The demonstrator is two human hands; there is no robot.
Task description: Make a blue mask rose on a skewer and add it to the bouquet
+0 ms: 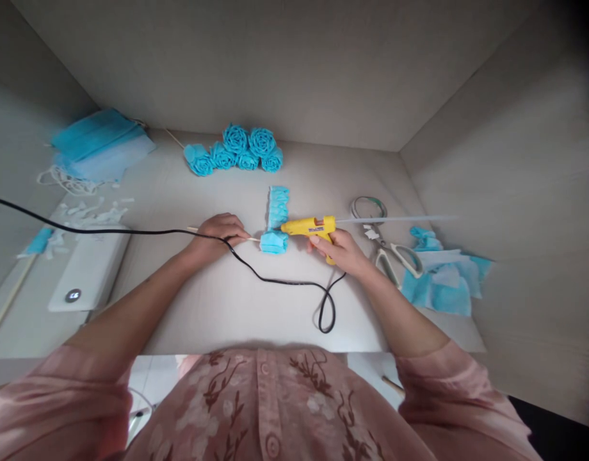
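Observation:
My right hand [341,251] is closed round a yellow hot glue gun [308,226], with a long pale glue stick [395,219] jutting from its back. The gun's nozzle touches or hovers over a pleated light-blue strip [278,206]; which, I cannot tell. At its near end the strip is wound into a blue roll [274,242] on a thin wooden stick [253,239]. My left hand [221,232] pinches that stick, left of the roll. A black cord [285,281] passes over the left wrist and loops to the gun.
Several blue fabric roses [248,148] lie at the back. Face masks [100,144] and a white power bank [90,269] are at left. On the right are scissors [399,261], a wire coil [369,208] and blue mask scraps [443,282]. Panels enclose the back and sides.

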